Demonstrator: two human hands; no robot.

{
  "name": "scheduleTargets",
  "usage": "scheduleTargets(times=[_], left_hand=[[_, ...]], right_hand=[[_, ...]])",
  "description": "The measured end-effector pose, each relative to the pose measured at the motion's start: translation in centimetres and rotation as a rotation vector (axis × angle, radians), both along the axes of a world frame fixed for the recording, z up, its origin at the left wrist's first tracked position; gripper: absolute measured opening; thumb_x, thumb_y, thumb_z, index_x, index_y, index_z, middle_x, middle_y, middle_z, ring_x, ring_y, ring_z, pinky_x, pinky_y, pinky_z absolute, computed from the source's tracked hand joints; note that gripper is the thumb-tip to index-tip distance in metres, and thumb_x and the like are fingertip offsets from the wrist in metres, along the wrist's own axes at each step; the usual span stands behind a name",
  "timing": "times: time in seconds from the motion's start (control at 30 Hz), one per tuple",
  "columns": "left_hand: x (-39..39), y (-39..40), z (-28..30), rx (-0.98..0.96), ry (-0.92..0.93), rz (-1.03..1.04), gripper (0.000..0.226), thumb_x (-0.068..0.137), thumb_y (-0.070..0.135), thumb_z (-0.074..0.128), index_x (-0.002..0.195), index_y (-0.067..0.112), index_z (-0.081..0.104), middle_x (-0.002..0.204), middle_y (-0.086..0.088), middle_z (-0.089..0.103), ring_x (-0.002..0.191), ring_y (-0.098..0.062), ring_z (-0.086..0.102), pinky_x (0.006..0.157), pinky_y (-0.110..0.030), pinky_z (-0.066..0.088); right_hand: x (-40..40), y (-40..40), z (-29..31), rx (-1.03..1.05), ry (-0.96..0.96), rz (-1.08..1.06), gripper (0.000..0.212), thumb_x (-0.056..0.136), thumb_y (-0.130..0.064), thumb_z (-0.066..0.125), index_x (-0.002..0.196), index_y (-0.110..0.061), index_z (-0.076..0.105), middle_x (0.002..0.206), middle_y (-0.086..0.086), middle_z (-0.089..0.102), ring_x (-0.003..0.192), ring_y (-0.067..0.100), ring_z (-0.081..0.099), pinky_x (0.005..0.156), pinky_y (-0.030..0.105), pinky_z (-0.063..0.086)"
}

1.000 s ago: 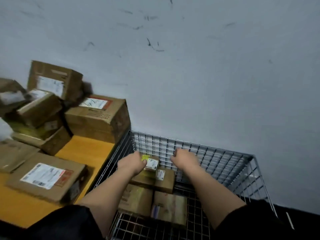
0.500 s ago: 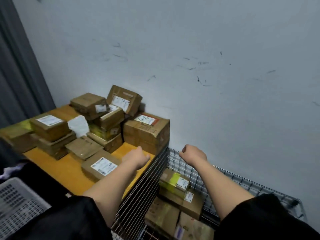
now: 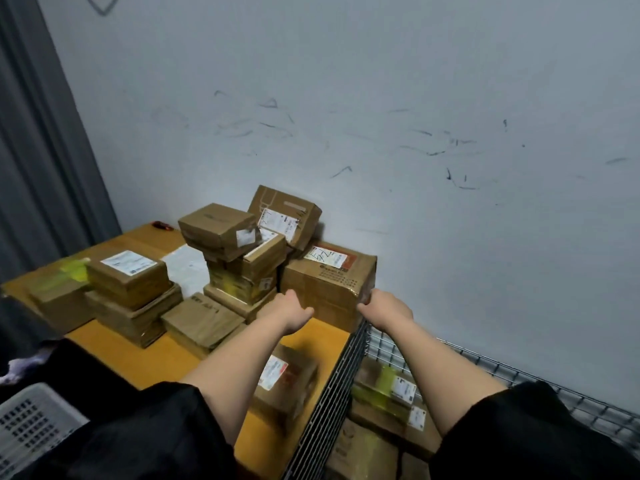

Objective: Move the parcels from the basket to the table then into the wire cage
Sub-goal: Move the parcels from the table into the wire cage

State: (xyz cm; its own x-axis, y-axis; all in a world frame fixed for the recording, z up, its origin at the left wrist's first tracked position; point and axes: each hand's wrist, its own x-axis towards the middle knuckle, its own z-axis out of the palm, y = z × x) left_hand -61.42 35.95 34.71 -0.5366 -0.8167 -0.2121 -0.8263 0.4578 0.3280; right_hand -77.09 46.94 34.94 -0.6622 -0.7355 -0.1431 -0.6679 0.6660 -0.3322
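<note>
1. Left hand (image 3: 293,308) is reaching at the front face of the big cardboard box (image 3: 329,289) by the wall. The fingers look loosely curled and I can't see them wrapped round anything, so I'd call it empty, touching the box at most.
2. Right hand (image 3: 386,308) is at the box's right front corner, just above the top rail of the wire cage (image 3: 346,386). The fingers are hidden behind the knuckles, so whether it's gripping the corner or just resting there, can't tell.
3. Looks to me like a two-handed grab on that big box is being set up, and it isn't lifted yet.
4. Progress: a few parcels are already down in the cage, including one with a yellow-green band (image 3: 388,386) on top of plain brown ones.
5. Plenty left though. The orange table (image 3: 138,358) holds a tall wobbly stack (image 3: 239,258), a labelled box pile (image 3: 131,289) on the left, some flat parcels (image 3: 204,320), and a blurry labelled box (image 3: 287,386) near the edge.
6. White plastic basket (image 3: 31,420) sits bottom left; can't see inside it, so no idea if it's emptied.
</note>
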Motion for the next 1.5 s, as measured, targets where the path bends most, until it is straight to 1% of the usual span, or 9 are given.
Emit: scheduleTargets(times=[0.23,0.37,0.5,0.67,0.93,1.17,1.27,1.37,1.5], left_hand=[[-0.3,-5.3,-0.3,0.024,0.014,-0.070,0.072,0.093,0.051,0.047,0.149,0.012,0.025,0.153,-0.016,0.028,0.138,-0.035,0.033,0.109,-0.048,0.035],[-1.0,-7.3,-0.8,0.072,-0.006,-0.120,0.072,0.095,0.050,0.044,0.151,0.012,0.021,0.154,-0.017,0.024,0.140,-0.036,0.029,0.111,-0.049,0.032],[-1.7,-8.1,-1.4,0.125,0.023,-0.111,0.072,0.096,0.048,0.044,0.152,0.010,0.018,0.155,-0.018,0.021,0.141,-0.037,0.027,0.112,-0.045,0.029],[-2.9,-8.8,-2.8,0.272,0.090,-0.033,0.076,0.096,0.047,0.046,0.152,0.006,0.013,0.157,-0.018,0.018,0.142,-0.035,0.025,0.113,-0.042,0.025],[-7.7,-9.7,-4.9,0.570,0.293,0.184,0.079,0.096,0.047,0.046,0.152,0.006,0.010,0.158,-0.015,0.016,0.143,-0.034,0.023,0.114,-0.043,0.024],[-13.5,-9.9,-6.6,0.730,0.494,0.363,0.083,0.093,0.050,0.049,0.152,0.009,0.006,0.157,-0.014,0.020,0.142,-0.032,0.025,0.116,-0.044,0.025],[-15.7,-10.6,-7.5,0.799,0.616,0.458,0.076,0.094,0.043,0.051,0.151,0.011,0.011,0.151,-0.013,0.030,0.137,-0.031,0.034,0.112,-0.044,0.032],[-17.5,-11.4,-8.3,0.864,0.706,0.564,0.063,0.095,0.036,0.052,0.144,0.011,0.022,0.141,-0.011,0.044,0.126,-0.028,0.046,0.102,-0.039,0.040],[-18.8,-11.7,-8.8,0.966,0.763,0.639,0.056,0.099,0.029,0.048,0.143,0.008,0.022,0.142,-0.010,0.044,0.123,-0.024,0.047,0.086,-0.032,0.040]], right_hand=[[1.2,-4.5,-0.7,-0.023,-0.024,-0.100,0.044,0.093,-0.041,0.050,0.131,-0.018,0.052,0.123,0.006,0.062,0.110,0.025,0.060,0.088,0.035,0.052],[0.5,-5.5,-1.0,-0.004,-0.001,-0.142,0.039,0.095,-0.038,0.049,0.128,-0.016,0.052,0.123,0.007,0.061,0.110,0.026,0.060,0.077,0.029,0.045],[-0.8,-6.3,-1.4,0.025,0.032,-0.175,0.043,0.095,-0.043,0.050,0.128,-0.016,0.052,0.124,0.007,0.059,0.111,0.026,0.059,0.078,0.031,0.045],[-2.9,-7.9,-2.4,0.040,0.051,-0.186,0.054,0.094,-0.051,0.048,0.136,-0.018,0.045,0.132,0.009,0.052,0.118,0.030,0.055,0.089,0.039,0.047],[-8.7,-12.2,-3.8,0.070,0.037,-0.123,0.061,0.096,-0.047,0.044,0.145,-0.012,0.034,0.142,0.015,0.039,0.129,0.036,0.041,0.101,0.045,0.040],[-15.0,-16.6,-5.8,0.072,0.005,-0.056,0.068,0.096,-0.044,0.047,0.151,-0.014,0.022,0.151,0.015,0.028,0.136,0.035,0.033,0.107,0.046,0.036],[-17.0,-18.3,-7.0,0.060,-0.010,-0.014,0.067,0.095,-0.044,0.047,0.151,-0.017,0.023,0.150,0.014,0.029,0.136,0.034,0.032,0.107,0.047,0.035],[-19.1,-19.9,-8.4,0.062,-0.016,0.022,0.067,0.094,-0.046,0.048,0.150,-0.020,0.024,0.150,0.014,0.030,0.136,0.034,0.032,0.107,0.047,0.035],[-21.2,-21.3,-9.8,0.064,-0.003,0.039,0.067,0.094,-0.053,0.047,0.149,-0.021,0.027,0.151,0.013,0.029,0.137,0.035,0.030,0.107,0.049,0.035]])
